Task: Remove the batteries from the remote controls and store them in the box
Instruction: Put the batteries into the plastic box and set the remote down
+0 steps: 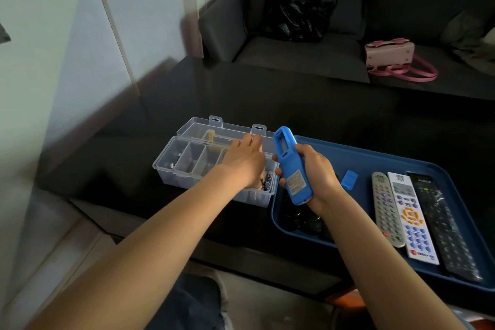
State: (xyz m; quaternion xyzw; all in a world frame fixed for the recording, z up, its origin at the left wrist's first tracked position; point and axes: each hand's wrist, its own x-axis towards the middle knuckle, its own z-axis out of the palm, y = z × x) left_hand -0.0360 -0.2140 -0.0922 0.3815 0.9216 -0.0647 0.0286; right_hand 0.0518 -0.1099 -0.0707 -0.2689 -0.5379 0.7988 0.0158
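My right hand [314,174] grips a blue remote [290,166] upright, back side facing me, its battery bay open and empty at the top. My left hand [245,159] reaches over the right end of the clear compartment box [184,166], fingers extended above it; whether it holds a battery is hidden. Dark batteries [267,181] lie in the box's rightmost compartment, just under my left hand. The blue battery cover [349,179] lies on the blue tray [375,158]. Three remotes lie side by side on the tray: grey [385,209], white [411,218], black [442,225].
The box's clear lid [227,128] stands open behind it. Dark round objects [300,218] sit at the tray's left end. Everything rests on a black glossy table [267,94]. Beyond it stands a dark sofa with a black bag [297,13] and a pink handbag [393,57].
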